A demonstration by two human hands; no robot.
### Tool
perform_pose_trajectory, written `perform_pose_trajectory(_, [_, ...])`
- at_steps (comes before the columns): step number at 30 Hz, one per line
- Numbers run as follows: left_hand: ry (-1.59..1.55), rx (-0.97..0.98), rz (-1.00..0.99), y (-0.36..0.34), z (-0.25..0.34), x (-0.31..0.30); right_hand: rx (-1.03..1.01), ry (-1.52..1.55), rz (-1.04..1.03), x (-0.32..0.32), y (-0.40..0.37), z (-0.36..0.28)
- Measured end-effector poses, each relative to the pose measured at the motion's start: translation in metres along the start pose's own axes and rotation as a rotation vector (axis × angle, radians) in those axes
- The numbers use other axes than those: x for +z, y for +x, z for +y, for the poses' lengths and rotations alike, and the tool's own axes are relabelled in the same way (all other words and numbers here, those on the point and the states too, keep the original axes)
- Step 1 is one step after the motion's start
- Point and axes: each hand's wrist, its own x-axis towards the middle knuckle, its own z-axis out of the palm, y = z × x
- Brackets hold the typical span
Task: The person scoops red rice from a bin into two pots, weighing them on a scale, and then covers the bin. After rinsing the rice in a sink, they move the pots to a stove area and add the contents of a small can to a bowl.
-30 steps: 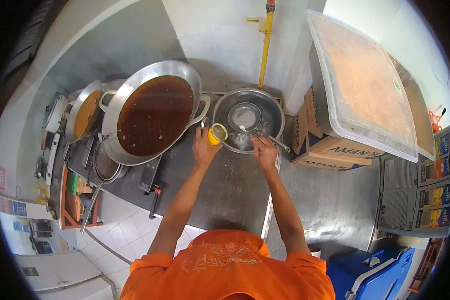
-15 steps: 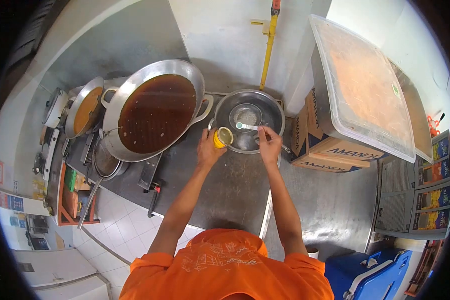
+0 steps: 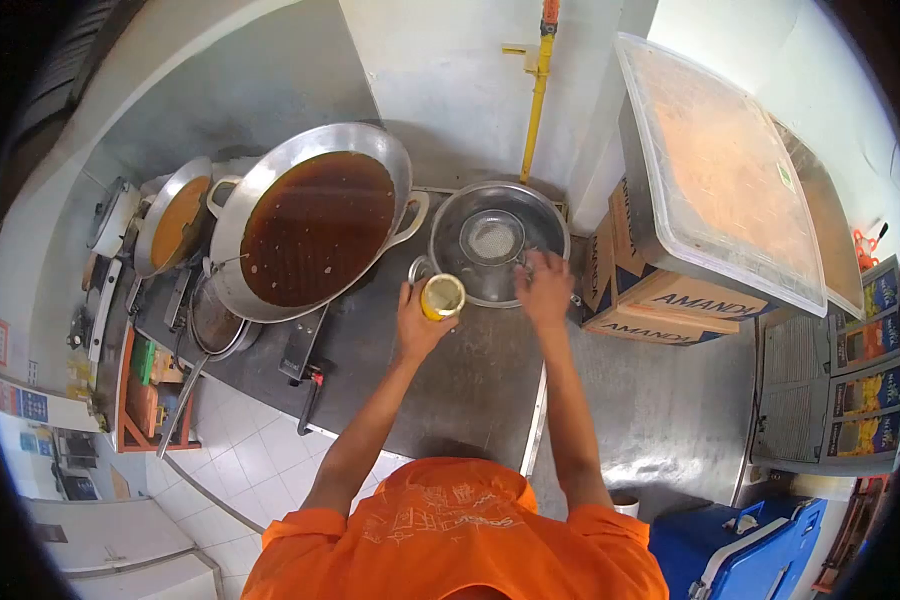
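Note:
My left hand (image 3: 418, 325) is wrapped round a small yellow container (image 3: 443, 297), open at the top with pale contents inside. A metal bowl (image 3: 448, 225) stands on the dark counter just beyond it. Inside this bowl sits a small round strainer (image 3: 493, 238) with whitish powder in its mesh. Over the bowl's right front rim is my right hand (image 3: 545, 287), its fingers bent and blurred. I cannot make out the measuring spoon there.
A large two-handled pan (image 3: 228, 235) of dark brown liquid stands on the left, beside a smaller pan (image 3: 178, 190) and a long-handled strainer (image 3: 220, 325). Cardboard boxes (image 3: 690, 298) carry a lidded plastic tub (image 3: 730, 160) on the right. A blue cooler (image 3: 730, 550) is lower right.
My right hand has turned and moved slightly right and down, and the measuring spoon has dropped from sight. Powder now shows in the strainer. The yellow container has shifted slightly toward me.

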Motion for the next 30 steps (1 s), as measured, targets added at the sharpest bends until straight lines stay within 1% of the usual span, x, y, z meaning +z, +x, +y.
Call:
perform_pose_trajectory(1, [0.0, 0.004, -0.001, -0.01, -0.001, -0.008, 0.064, -0.258, -0.053, 0.006, -0.002, 0.023])
perform_pose_trajectory(2, [-0.017, -0.038, 0.005, -0.021, 0.001, -0.015, 0.065, -0.259, -0.047, 0.016, -0.002, 0.044])
perform_pose_trajectory(3, [-0.036, -0.082, 0.011, -0.032, 0.003, -0.022, 0.147, -0.31, -0.244, 0.026, -0.002, 0.065])
perform_pose_trajectory(4, [-0.042, -0.083, 0.016, -0.043, 0.003, -0.028, 0.228, -0.36, -0.443, 0.027, 0.0, 0.072])
perform_pose_trajectory(5, [-0.042, -0.116, 0.009, -0.056, 0.003, -0.034, 0.222, -0.368, -0.445, 0.029, -0.001, 0.079])
perform_pose_trajectory(7, [-0.043, -0.157, 0.007, -0.078, 0.006, -0.048, 0.01, -0.474, -0.501, 0.026, -0.002, 0.079])
perform_pose_trajectory(8, [-0.058, -0.213, -0.032, -0.088, 0.008, -0.057, 0.004, -0.478, -0.504, 0.022, 0.002, 0.08])
perform_pose_trajectory(9, [-0.072, -0.27, -0.073, -0.099, 0.009, -0.065, -0.049, -0.573, -0.503, 0.011, 0.012, 0.075])
perform_pose_trajectory(10, [-0.017, -0.224, -0.085, -0.113, 0.003, -0.069, -0.103, -0.668, -0.501, 0.001, 0.019, 0.071])
perform_pose_trajectory(11, [-0.021, -0.23, -0.083, -0.128, -0.002, -0.075, -0.106, -0.673, -0.505, -0.007, 0.023, 0.067])
perform_pose_trajectory(13, [0.012, -0.221, -0.088, -0.151, -0.011, -0.086, -0.164, -0.72, -0.43, -0.017, 0.034, 0.065])
perform_pose_trajectory(14, [0.008, -0.217, -0.061, -0.161, -0.016, -0.091, -0.171, -0.727, -0.428, -0.022, 0.04, 0.067])
perform_pose_trajectory(16, [0.029, -0.241, -0.053, -0.178, -0.02, -0.106, -0.274, -0.811, -0.423, -0.031, 0.046, 0.076])
perform_pose_trajectory(17, [0.057, -0.258, -0.052, -0.185, -0.021, -0.113, -0.28, -0.818, -0.424, -0.038, 0.047, 0.079])
perform_pose_trajectory(18, [0.015, -0.284, -0.038, -0.19, -0.018, -0.122, -0.331, -0.815, -0.443, -0.049, 0.048, 0.078])
perform_pose_trajectory(19, [0.008, -0.29, -0.033, -0.199, -0.024, -0.127, -0.381, -0.813, -0.464, -0.058, 0.048, 0.076])
perform_pose_trajectory(20, [0.008, -0.325, 0.005, -0.21, -0.031, -0.132, -0.387, -0.822, -0.465, -0.06, 0.049, 0.076])
perform_pose_trajectory(21, [0.007, -0.359, 0.043, -0.214, -0.032, -0.137, -0.322, -0.774, -0.559, -0.061, 0.05, 0.074])
perform_pose_trajectory(22, [-0.015, -0.323, 0.081, -0.218, -0.034, -0.141, -0.254, -0.725, -0.651, -0.062, 0.05, 0.073])
perform_pose_trajectory(23, [-0.025, -0.328, 0.084, -0.222, -0.035, -0.145, -0.258, -0.736, -0.652, -0.06, 0.046, 0.071])
perform_pose_trajectory(25, [-0.024, -0.37, 0.128, -0.229, -0.036, -0.152, -0.182, -0.634, -0.752, -0.06, 0.031, 0.051])
perform_pose_trajectory(26, [-0.085, -0.396, 0.157, -0.231, -0.037, -0.155, -0.184, -0.643, -0.75, -0.051, 0.021, 0.052])
perform_pose_trajectory(28, [-0.092, -0.394, 0.144, -0.23, -0.033, -0.163, -0.094, -0.469, -0.584, -0.02, -0.001, 0.068])
perform_pose_trajectory(29, [-0.091, -0.391, 0.127, -0.23, -0.032, -0.167, -0.097, -0.472, -0.579, -0.018, -0.009, 0.058])
perform_pose_trajectory(30, [-0.094, -0.388, 0.132, -0.232, -0.035, -0.169, 0.007, -0.41, -0.578, -0.013, -0.018, 0.044])
